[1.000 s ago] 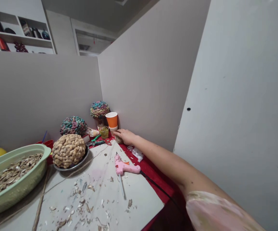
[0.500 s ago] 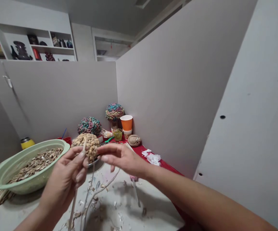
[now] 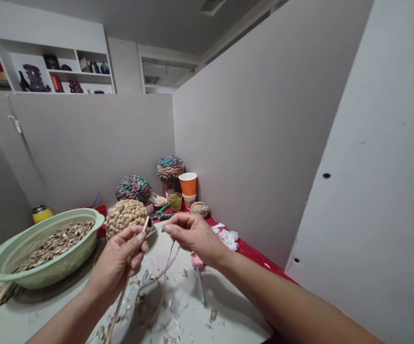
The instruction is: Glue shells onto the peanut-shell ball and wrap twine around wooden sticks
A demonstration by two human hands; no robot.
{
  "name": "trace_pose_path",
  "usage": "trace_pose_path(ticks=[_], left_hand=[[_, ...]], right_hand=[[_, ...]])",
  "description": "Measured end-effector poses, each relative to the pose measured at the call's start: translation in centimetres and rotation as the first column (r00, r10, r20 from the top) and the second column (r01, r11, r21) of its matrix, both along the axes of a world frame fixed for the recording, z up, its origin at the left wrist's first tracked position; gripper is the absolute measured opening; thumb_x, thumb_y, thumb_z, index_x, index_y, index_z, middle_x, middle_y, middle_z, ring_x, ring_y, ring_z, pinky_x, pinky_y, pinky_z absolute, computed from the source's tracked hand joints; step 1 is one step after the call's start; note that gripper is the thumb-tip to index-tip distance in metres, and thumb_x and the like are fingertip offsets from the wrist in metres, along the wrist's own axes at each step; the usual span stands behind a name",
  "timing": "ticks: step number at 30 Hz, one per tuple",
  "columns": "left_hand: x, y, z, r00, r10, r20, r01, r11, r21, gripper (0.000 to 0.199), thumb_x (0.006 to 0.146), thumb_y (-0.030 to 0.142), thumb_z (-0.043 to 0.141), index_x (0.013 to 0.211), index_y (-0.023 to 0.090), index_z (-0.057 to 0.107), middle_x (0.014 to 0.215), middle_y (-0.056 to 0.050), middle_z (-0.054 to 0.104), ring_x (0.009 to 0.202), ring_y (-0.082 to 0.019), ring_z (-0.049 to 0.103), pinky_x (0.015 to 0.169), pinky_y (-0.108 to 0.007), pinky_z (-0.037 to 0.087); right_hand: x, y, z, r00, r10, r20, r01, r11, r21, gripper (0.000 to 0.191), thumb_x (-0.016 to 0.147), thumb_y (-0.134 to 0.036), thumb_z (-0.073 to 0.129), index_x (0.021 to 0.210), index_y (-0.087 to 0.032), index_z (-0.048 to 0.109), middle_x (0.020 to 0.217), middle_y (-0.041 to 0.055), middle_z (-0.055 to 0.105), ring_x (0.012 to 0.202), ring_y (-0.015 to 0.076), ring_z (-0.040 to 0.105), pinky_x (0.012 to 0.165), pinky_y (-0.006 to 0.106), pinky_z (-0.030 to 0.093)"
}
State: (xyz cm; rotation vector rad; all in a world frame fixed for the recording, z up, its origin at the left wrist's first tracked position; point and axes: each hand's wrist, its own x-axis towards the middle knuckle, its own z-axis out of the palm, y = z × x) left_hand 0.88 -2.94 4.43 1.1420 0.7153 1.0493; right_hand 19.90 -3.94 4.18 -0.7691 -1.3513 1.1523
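The left hand [image 3: 119, 255] has its grip clamped near the upper end of a thin, pale-brown wooden stick [image 3: 118, 306], slanted above the white, shell-strewn tabletop [image 3: 235, 310], seemingly to steady it while leaving the tip free; the right hand [image 3: 196, 239] has its grip pinched on thin, tan fibre twine [image 3: 155, 231], probably to tension the short span leading to the stick. Slack twine loops hang below; the pink plastic glue gun [image 3: 197, 261] lies beneath the right hand, perhaps for easy reach.
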Motion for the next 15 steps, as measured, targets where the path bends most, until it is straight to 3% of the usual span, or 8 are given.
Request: trace_pose_path(ticks=[4,8,11,15], left_hand=[[0.3,1.0,-1.0,1.000,-0.007,-0.002,0.007,1.000,-0.029,0.028,0.072,0.030,0.078,0.087,0.016,0.058,0.061,0.004,0.058,0.036,-0.001,0.032,0.032,-0.011,0.025],[0.5,1.6,-1.6,1.000,0.006,-0.001,-0.006,0.999,-0.039,0.028,0.074,0.033,0.076,0.088,0.013,0.061,0.059,0.005,0.056,0.037,0.000,0.030,0.032,-0.010,0.023],[0.5,1.8,-1.7,1.000,0.011,0.001,-0.011,0.999,-0.052,0.032,0.074,0.036,0.075,0.090,0.010,0.065,0.056,0.006,0.052,0.036,0.000,0.028,0.031,-0.010,0.023],[0.4,1.8,-1.5,0.999,0.049,0.021,-0.048,0.999,-0.013,0.030,0.073,0.034,0.077,0.087,0.010,0.066,0.060,0.004,0.055,0.037,0.000,0.030,0.031,-0.011,0.025]], right_hand=[[2.0,0.7,1.7,0.980,-0.162,-0.114,0.175,0.978,0.114,0.029,0.073,-0.043,0.074,0.073,-0.015,0.065,0.046,-0.0098,0.038,0.038,0.0032,0.024,0.035,0.019,0.017],[3.2,1.6,3.0,0.932,-0.352,-0.080,0.359,0.880,0.311,0.023,0.078,-0.038,0.069,0.074,-0.016,0.068,0.052,-0.0053,0.050,0.044,0.0066,0.039,0.042,0.021,0.031],[3.0,2.1,2.7,0.889,-0.418,0.188,0.300,0.841,0.451,0.017,0.081,-0.028,0.064,0.071,-0.015,0.070,0.064,0.0005,0.064,0.059,0.0113,0.054,0.055,0.023,0.041],[2.7,2.5,0.9,0.700,-0.444,0.560,0.120,0.845,0.521,0.015,0.082,-0.017,0.061,0.073,-0.016,0.073,0.070,0.0025,0.071,0.064,0.0133,0.060,0.061,0.023,0.042]])
